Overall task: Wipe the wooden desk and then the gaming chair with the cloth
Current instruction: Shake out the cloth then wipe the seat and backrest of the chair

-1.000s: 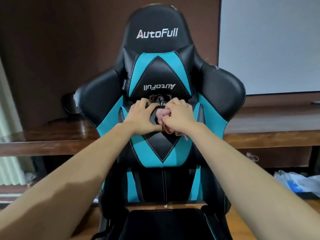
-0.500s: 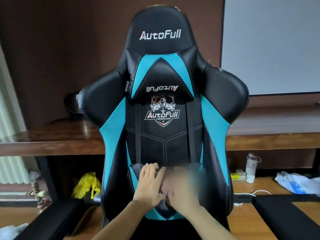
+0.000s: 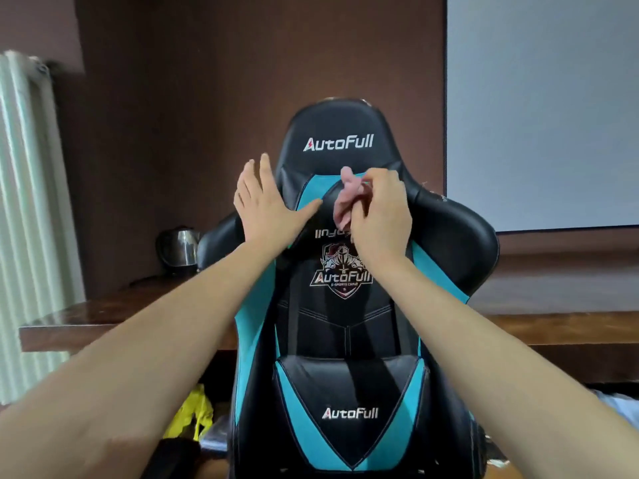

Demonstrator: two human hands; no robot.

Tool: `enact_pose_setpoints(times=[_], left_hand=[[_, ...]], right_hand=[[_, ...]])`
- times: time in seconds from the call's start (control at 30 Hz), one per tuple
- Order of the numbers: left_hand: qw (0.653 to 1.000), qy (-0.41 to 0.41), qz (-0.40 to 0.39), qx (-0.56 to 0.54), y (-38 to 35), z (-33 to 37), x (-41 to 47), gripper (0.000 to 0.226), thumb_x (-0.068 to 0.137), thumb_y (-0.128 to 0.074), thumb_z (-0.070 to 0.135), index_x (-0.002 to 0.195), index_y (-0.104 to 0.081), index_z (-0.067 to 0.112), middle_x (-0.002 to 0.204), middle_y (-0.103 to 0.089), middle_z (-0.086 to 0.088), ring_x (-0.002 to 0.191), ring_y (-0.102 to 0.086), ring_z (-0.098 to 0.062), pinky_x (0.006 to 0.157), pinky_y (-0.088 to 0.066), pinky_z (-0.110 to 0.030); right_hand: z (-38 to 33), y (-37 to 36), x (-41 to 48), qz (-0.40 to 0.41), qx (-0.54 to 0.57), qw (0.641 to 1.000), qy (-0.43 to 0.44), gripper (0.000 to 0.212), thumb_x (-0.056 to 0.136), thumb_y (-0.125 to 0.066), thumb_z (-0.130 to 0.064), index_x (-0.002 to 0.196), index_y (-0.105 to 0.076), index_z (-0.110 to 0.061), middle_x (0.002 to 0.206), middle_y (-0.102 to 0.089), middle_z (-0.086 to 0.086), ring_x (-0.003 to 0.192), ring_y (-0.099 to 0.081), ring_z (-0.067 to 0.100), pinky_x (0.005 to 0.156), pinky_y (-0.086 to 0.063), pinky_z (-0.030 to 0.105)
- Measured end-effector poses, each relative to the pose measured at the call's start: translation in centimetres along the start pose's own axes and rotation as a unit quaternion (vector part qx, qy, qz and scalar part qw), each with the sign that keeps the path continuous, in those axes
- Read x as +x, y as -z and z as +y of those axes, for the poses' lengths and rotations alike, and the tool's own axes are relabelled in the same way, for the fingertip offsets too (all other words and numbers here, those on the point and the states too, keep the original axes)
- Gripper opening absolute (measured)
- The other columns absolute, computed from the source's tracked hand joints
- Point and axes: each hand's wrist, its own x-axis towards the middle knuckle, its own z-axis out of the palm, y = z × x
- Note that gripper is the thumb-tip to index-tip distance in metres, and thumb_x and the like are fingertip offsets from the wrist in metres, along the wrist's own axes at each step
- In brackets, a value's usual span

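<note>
Room: dark brown panelled wall (image 3: 242, 81), white screen (image 3: 539, 115) at upper right.

Nearest the camera, both bare forearms reach forward above the black and teal lumbar cushion (image 3: 349, 409) of the black and teal leatherette gaming chair (image 3: 345, 326).

Left hand (image 3: 268, 209): open, fingers straight, palm flat against the left edge of the black and teal neck pillow (image 3: 325, 210).

Right hand (image 3: 380, 209): fingers curled round the bunched pale pink cloth (image 3: 345, 202), which sits against the pillow's upper face.

Behind the chair, the dark wooden surface (image 3: 86, 323) carries a steel kettle (image 3: 179, 247).

Judgement: the chair stage is in hand, at the neck pillow.

To do it well:
- Brace the pillow with the left palm so it does not swing.
- Spread the cloth flatter for more contact.
- Wipe from the top downward, tracing the seams, where dust likely collects.
</note>
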Motion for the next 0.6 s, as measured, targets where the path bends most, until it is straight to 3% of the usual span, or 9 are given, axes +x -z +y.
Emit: enact_pose_setpoints(times=[0.07, 0.17, 0.23, 0.3, 0.47, 0.5, 0.6], left_hand=[[0.996, 0.041, -0.08, 0.023, 0.0, -0.8, 1.8, 0.135, 0.071, -0.067, 0.089, 0.168, -0.007, 0.017, 0.172, -0.016, -0.017, 0.158, -0.019, -0.037, 0.126, -0.019, -0.052], [0.982, 0.043, -0.169, 0.073, -0.8, -1.9, 2.5, 0.123, 0.074, -0.06, 0.091, 0.164, -0.026, 0.015, 0.162, -0.039, -0.016, 0.147, -0.04, -0.038, 0.117, -0.035, -0.05], [0.982, 0.014, -0.146, 0.117, -1.5, -3.1, 2.5, 0.104, 0.08, -0.053, 0.085, 0.159, -0.036, 0.02, 0.154, -0.046, -0.015, 0.141, -0.043, -0.04, 0.113, -0.036, -0.051], [0.98, 0.008, -0.135, 0.146, -1.4, -4.8, 2.5, 0.098, 0.081, -0.051, 0.082, 0.161, -0.032, 0.028, 0.153, -0.044, -0.014, 0.14, -0.04, -0.039, 0.113, -0.032, -0.052], [0.965, 0.003, -0.16, 0.206, -1.2, -8.7, 2.1, 0.13, 0.065, -0.04, 0.106, 0.166, -0.021, 0.026, 0.154, -0.046, -0.014, 0.14, -0.044, -0.038, 0.113, -0.034, -0.053], [0.966, -0.005, -0.148, 0.211, -1.3, -9.0, 1.8, 0.134, 0.062, -0.034, 0.11, 0.166, -0.022, 0.026, 0.152, -0.048, -0.013, 0.138, -0.046, -0.037, 0.111, -0.036, -0.053], [0.967, -0.016, -0.126, 0.22, -1.8, -9.2, 1.3, 0.139, 0.057, -0.023, 0.115, 0.165, -0.023, 0.027, 0.15, -0.049, -0.012, 0.136, -0.045, -0.036, 0.109, -0.035, -0.055]], right_hand=[[0.1, -1.7, 1.2, 0.009, -0.036, 0.999, -0.012, 0.018, 0.092, -0.059, -0.01, 0.11, -0.063, -0.013, 0.113, -0.06, 0.005, 0.104, -0.055, 0.028, 0.076, -0.047, 0.041], [-0.8, -5.4, 0.2, -0.049, -0.076, 0.995, 0.05, 0.017, 0.09, -0.062, -0.006, 0.105, -0.072, -0.004, 0.111, -0.065, 0.016, 0.101, -0.058, 0.036, 0.084, -0.049, 0.047], [-1.5, -7.9, -0.8, -0.096, -0.077, 0.984, 0.125, 0.018, 0.088, -0.062, 0.001, 0.104, -0.071, 0.003, 0.111, -0.066, 0.023, 0.101, -0.061, 0.042, 0.087, -0.05, 0.051], [-1.5, -9.3, -1.1, -0.132, -0.074, 0.968, 0.2, 0.024, 0.09, -0.058, 0.002, 0.11, -0.07, 0.005, 0.112, -0.066, 0.023, 0.102, -0.061, 0.043, 0.09, -0.051, 0.054], [2.5, -7.4, -0.6, -0.174, -0.16, 0.88, 0.411, 0.033, 0.09, -0.061, -0.003, 0.121, -0.068, 0.004, 0.117, -0.066, 0.018, 0.112, -0.061, 0.039, 0.113, -0.044, 0.05], [3.9, -6.4, -0.1, -0.152, -0.166, 0.882, 0.414, 0.03, 0.093, -0.058, -0.004, 0.12, -0.07, 0.001, 0.117, -0.067, 0.014, 0.112, -0.062, 0.035, 0.113, -0.044, 0.045], [8.3, -3.5, 1.2, -0.061, -0.164, 0.943, 0.285, 0.03, 0.102, -0.047, -0.009, 0.119, -0.072, -0.007, 0.117, -0.067, 0.008, 0.108, -0.061, 0.032, 0.099, -0.051, 0.044]])
